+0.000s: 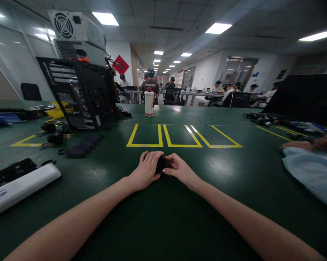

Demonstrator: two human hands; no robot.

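Note:
A small black object [160,165] is held between my two hands, low over the green table [179,210]; its kind is largely hidden by the fingers. My left hand [146,169] wraps around its left side, fingers closed over the top. On its right side, my right hand [179,168] pinches it between thumb and bent fingers. Just beyond both hands, yellow tape outlines [185,146] mark the tabletop.
A black computer case [92,90] with power supplies [76,30] stacked on it stands at left. A white bottle [149,103] is upright ahead. A long white case [24,188] lies at near left. A co-worker's sleeved arm [310,174] rests at right, near a pile of cables [261,119].

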